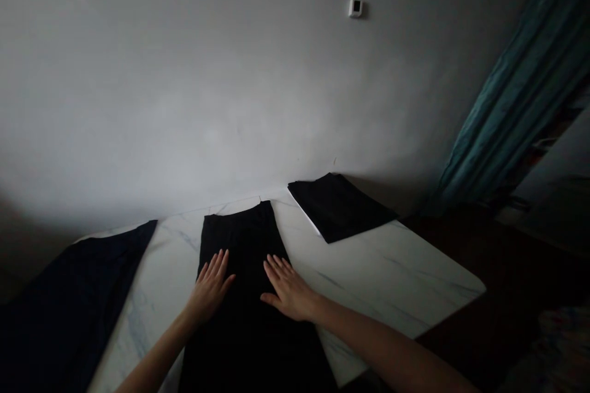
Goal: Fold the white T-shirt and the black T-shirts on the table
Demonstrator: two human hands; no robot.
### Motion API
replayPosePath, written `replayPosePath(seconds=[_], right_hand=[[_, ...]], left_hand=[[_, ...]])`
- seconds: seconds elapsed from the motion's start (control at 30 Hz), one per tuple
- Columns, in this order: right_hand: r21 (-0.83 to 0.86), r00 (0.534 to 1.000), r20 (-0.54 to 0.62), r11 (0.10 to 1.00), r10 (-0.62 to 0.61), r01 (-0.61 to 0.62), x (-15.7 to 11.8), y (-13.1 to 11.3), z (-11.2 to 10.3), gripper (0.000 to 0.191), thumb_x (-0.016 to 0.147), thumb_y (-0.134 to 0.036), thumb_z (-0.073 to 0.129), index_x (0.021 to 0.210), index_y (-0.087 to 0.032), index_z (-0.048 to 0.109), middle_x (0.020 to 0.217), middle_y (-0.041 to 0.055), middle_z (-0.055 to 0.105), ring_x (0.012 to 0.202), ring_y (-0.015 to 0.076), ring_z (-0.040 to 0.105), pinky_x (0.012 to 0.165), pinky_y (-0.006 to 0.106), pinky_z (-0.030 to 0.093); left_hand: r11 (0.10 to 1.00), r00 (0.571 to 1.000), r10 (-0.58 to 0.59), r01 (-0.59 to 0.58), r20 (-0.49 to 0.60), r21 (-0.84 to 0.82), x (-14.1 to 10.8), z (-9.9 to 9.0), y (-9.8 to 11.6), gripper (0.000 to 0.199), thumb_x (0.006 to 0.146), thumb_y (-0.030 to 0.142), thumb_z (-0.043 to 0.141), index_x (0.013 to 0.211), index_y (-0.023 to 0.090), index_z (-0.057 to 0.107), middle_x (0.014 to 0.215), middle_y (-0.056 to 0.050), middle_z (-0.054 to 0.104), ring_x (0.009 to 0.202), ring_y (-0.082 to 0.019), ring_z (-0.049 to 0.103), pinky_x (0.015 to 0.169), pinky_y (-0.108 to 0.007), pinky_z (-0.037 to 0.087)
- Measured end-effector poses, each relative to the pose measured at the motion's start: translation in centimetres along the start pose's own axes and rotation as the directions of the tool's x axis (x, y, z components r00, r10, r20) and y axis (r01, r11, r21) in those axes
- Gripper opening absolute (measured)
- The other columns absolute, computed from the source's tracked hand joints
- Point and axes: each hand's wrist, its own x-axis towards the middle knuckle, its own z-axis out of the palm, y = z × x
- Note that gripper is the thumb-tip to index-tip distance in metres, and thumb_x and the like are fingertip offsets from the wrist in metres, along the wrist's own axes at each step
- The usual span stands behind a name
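Lower centre of frame: my left hand (pixel 211 283) and right hand (pixel 287 288) — flattened, grasping nothing — rest on a long black cloth garment (pixel 251 328).

The left hand (pixel 212 285) and right hand (pixel 286 290) lie flat, fingers spread, on a black garment (pixel 251 338) laid lengthwise across a white marble-patterned table (pixel 391 282). Dark blue fabric (pixel 74 295) covers the table's left side, and a folded black cloth (pixel 343 206) rests at the far right by the wall (pixel 207 86). A teal curtain (pixel 516 92) hangs farther right.
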Motion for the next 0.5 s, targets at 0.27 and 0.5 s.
replayPosePath(seconds=[0.27,0.5], right_hand=[[0.069,0.983,0.129,0.990,-0.128,0.120,-4.2,-1.2,-1.2,0.078,0.096,-0.063,0.034,0.156,-0.014,0.019,0.161,0.0143,0.010,0.150,0.0261,0.007,0.122,0.049,0.010],[0.230,0.882,0.328,0.934,-0.338,0.272,-10.5,-2.3,-5.0,0.080,0.095,-0.048,0.053,0.156,-0.030,0.006,0.161,0.0043,0.011,0.149,0.0226,0.011,0.123,0.043,0.011]], left_hand=[[0.994,0.992,0.100,-0.095,-0.079,0.055,-7.9,-1.6,2.4,0.079,0.095,0.050,0.040,0.154,0.029,-0.008,0.158,-0.009,0.028,0.144,-0.030,0.031,0.110,-0.050,0.042],[0.912,0.913,0.407,-0.406,-0.009,0.061,-17.4,-3.5,3.2,0.074,0.088,0.053,0.048,0.153,0.036,0.016,0.150,0.000,0.043,0.132,-0.024,0.051,0.096,-0.034,0.056]])
